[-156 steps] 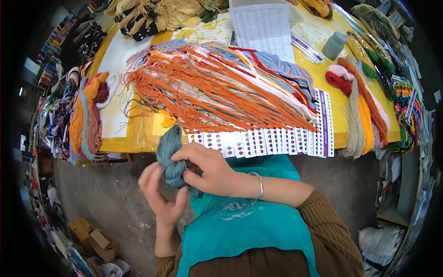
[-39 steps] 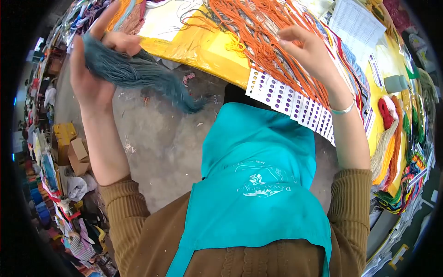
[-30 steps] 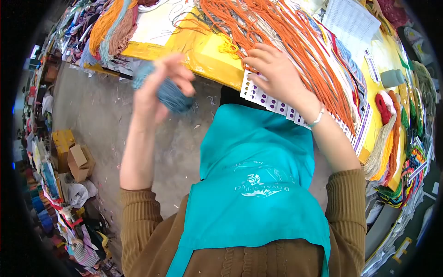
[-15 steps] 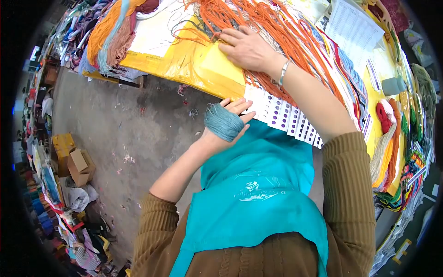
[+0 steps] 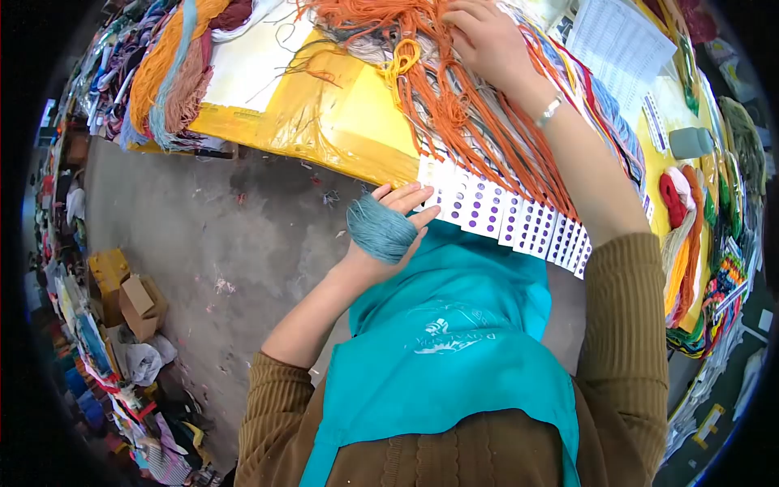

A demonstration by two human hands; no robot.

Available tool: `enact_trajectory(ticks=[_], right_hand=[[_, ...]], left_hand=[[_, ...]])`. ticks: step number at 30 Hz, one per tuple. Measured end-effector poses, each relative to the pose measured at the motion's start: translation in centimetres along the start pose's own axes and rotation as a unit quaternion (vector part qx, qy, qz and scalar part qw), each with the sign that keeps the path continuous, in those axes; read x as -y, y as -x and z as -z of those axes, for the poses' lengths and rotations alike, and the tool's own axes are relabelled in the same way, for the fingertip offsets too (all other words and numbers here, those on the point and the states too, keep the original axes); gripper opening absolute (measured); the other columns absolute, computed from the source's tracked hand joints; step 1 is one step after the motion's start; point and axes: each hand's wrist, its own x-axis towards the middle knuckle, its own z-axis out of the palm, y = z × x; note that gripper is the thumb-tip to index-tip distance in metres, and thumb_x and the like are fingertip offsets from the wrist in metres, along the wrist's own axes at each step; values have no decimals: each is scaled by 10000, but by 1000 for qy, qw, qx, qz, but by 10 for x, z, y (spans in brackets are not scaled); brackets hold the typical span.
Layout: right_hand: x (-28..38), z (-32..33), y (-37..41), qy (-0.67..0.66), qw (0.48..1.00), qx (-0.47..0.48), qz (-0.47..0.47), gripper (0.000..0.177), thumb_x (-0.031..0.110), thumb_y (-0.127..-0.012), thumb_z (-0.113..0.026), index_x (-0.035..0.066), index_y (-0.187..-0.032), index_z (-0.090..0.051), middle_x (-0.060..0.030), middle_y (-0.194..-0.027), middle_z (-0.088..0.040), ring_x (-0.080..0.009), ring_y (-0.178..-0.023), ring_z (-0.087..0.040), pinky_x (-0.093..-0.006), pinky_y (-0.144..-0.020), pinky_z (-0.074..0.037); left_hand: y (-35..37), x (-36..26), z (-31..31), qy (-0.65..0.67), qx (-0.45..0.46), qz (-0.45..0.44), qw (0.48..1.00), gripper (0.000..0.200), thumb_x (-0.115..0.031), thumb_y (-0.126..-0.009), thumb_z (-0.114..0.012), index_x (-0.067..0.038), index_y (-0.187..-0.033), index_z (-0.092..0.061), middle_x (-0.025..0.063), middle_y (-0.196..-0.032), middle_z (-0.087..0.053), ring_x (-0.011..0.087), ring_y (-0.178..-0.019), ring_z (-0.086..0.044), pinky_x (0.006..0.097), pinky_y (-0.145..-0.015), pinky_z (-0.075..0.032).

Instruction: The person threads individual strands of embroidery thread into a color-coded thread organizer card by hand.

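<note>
My left hand (image 5: pixel 388 223) carries a bundle of teal-blue thread (image 5: pixel 381 230) wound around its palm. Its fingers are stretched out, the tips by the white punched cards (image 5: pixel 480 203) at the table's front edge. My right hand (image 5: pixel 489 42) lies on long orange threads (image 5: pixel 442 101), its fingers slightly bent and apart, partly cut off by the top of the view. Orange, grey and white strands run from under it toward the row of cards. A knotted yellow thread loop (image 5: pixel 401 62) sits on the strands to its left.
Yellow tape covers the table (image 5: pixel 324 134). Orange, light blue and pink skeins (image 5: pixel 166 81) hang at the left end. On the right are a printed sheet (image 5: pixel 621 53), a grey-green cup (image 5: pixel 690 144) and coloured skeins (image 5: pixel 680 235). Cardboard boxes (image 5: pixel 141 304) stand on the floor.
My right hand has moved up and right across the orange threads. The yellow loop now shows. My left hand has shifted slightly left and down, the teal thread still around it.
</note>
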Motion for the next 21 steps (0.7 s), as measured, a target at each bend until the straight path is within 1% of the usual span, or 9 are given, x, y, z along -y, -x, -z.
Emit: enact_trajectory(ticks=[3,5,7,9,12,15,16,19,21], right_hand=[[36,19,28,-77,988,10,-131,109,206,-818,-641,97,-828,-631,-64,-840,-616,-260,-868,-599,-401,-750,-489],[65,39,42,-126,981,69,-134,149,207,-801,-656,82,-734,-609,-82,-743,-580,-285,-773,-572,-417,-672,-488],[91,52,56,-148,962,148,-175,173,242,-782,-681,86,-737,-623,-82,-759,-592,-284,-790,-582,-416,-680,-490],[104,55,61,-114,962,195,-154,152,234,-779,-682,90,-747,-646,-83,-763,-597,-285,-802,-587,-414,-687,-492],[109,45,70,-96,970,175,-137,134,217,-787,-668,86,-762,-662,-86,-756,-614,-281,-797,-604,-415,-683,-495],[107,55,57,-193,919,219,-266,130,202,-800,-643,77,-767,-659,-90,-734,-631,-282,-772,-623,-426,-661,-496],[104,54,55,-191,918,211,-275,149,207,-811,-626,67,-769,-654,-98,-721,-652,-290,-731,-642,-429,-640,-497],[95,55,43,-301,859,222,-350,166,221,-813,-628,61,-778,-656,-106,-735,-667,-301,-710,-650,-418,-638,-502],[94,54,38,-274,864,228,-355,171,226,-809,-636,58,-796,-662,-110,-749,-677,-299,-713,-657,-407,-649,-508]], left_hand=[[0,-1,1,10,-11,2,1000,452,-51,-778,-686,-173,-1206,-608,71,-1336,-559,274,-1260,-501,506,-1052,-343],[-1,-2,1,9,-7,3,1000,454,-46,-776,-686,-171,-1206,-608,70,-1336,-558,275,-1258,-502,510,-1052,-341],[-1,-2,1,5,-9,1,1000,450,-47,-779,-685,-170,-1205,-608,69,-1335,-555,275,-1257,-502,509,-1052,-341],[-1,-2,0,5,-12,-1,1000,441,-48,-784,-683,-170,-1202,-608,69,-1334,-553,274,-1259,-500,508,-1053,-340],[0,-3,0,8,-16,-5,1000,424,-50,-795,-679,-169,-1196,-609,70,-1332,-550,274,-1264,-495,507,-1056,-336],[1,-4,2,7,-18,-4,1000,410,-54,-804,-674,-167,-1192,-608,73,-1333,-548,275,-1270,-489,508,-1060,-330],[2,-3,1,6,-18,-4,1000,407,-55,-807,-672,-166,-1193,-608,73,-1335,-546,276,-1272,-487,509,-1063,-327],[2,-3,-3,7,-19,-5,1000,404,-58,-811,-667,-166,-1196,-606,75,-1337,-547,277,-1273,-486,511,-1067,-323],[2,-2,-2,12,-20,-6,1000,403,-61,-813,-664,-168,-1197,-607,76,-1335,-549,278,-1272,-487,512,-1068,-323]])
